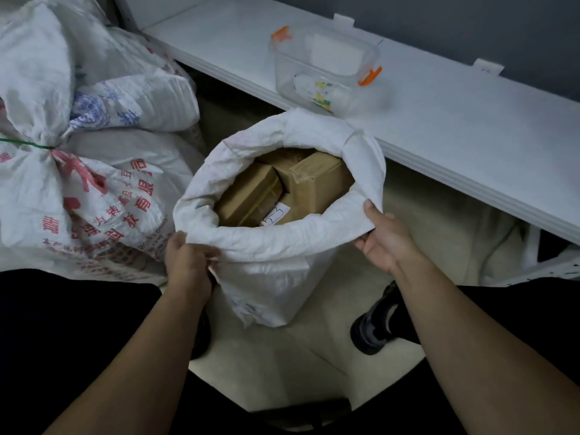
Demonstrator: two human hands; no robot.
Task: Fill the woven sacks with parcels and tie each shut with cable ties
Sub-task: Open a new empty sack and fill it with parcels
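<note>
Your left hand [188, 265] and right hand [387, 243] clamp the filled woven sack [276, 277] rim; probably gather its mouth next for tying.

Print on the sacks, a handwritten slip among the parcels

The tied sack [103, 196] at left of the frame carries red Chinese characters, too skewed to read; a white label [276, 214] on a cardboard parcel [310, 186] inside the open sack [273, 246] at centre bears handwritten marks resembling "3-3".
</note>
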